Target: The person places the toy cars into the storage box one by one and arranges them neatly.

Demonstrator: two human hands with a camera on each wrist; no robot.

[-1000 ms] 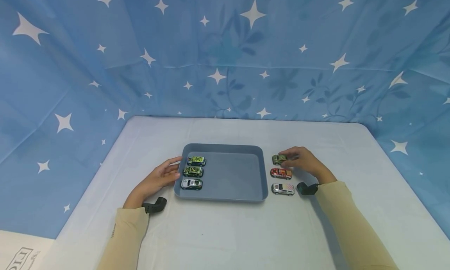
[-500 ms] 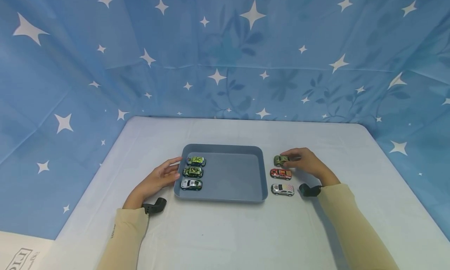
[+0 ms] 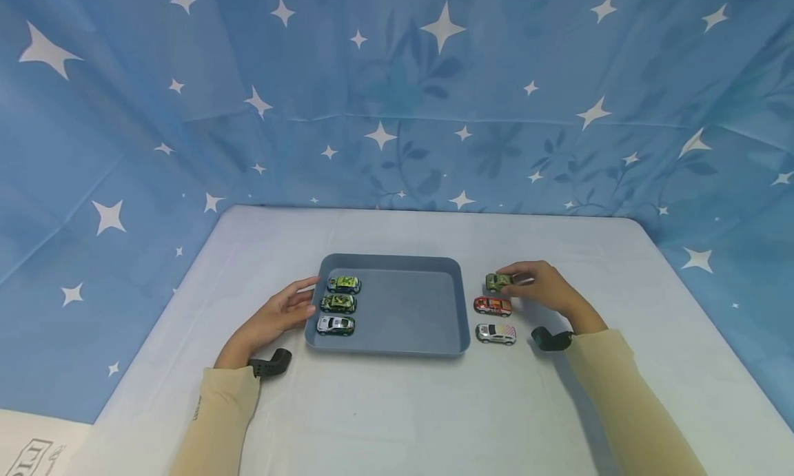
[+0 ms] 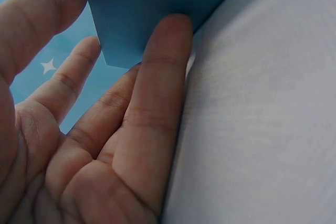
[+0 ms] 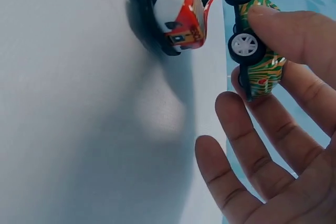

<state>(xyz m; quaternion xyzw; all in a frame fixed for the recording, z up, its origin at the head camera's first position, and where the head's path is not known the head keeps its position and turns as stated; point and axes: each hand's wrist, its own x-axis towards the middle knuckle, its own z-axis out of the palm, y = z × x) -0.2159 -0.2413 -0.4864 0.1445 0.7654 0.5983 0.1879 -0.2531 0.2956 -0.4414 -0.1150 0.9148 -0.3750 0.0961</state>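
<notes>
My left hand [image 3: 276, 317] touches the left wall of a blue-grey tray [image 3: 409, 311], its fingers mostly straight in the left wrist view, fingertips against the outer wall [image 4: 139, 19]. A green camouflage toy car [image 3: 497, 282] is to the right of the tray. Thumb and fingers of my right hand [image 3: 541, 288] pinch that car [image 5: 268, 69]; the remaining fingers spread free in the right wrist view. Whether its wheels touch the table I cannot tell. Just in front of it stands a red-orange toy car [image 3: 493, 306], then a silver-white toy car [image 3: 496, 333].
Along the tray's left side, a yellow-green toy car [image 3: 344, 284], a dark green patterned one [image 3: 338, 303] and a silver-and-green one [image 3: 336, 325] stand in a column. A white cloth covers the table [image 3: 397, 414]. Behind it hangs a blue star-patterned curtain [image 3: 397, 90].
My right hand has shifted slightly to the right with the green camouflage toy car, widening its gap from the tray. The left hand stays at the tray's wall.
</notes>
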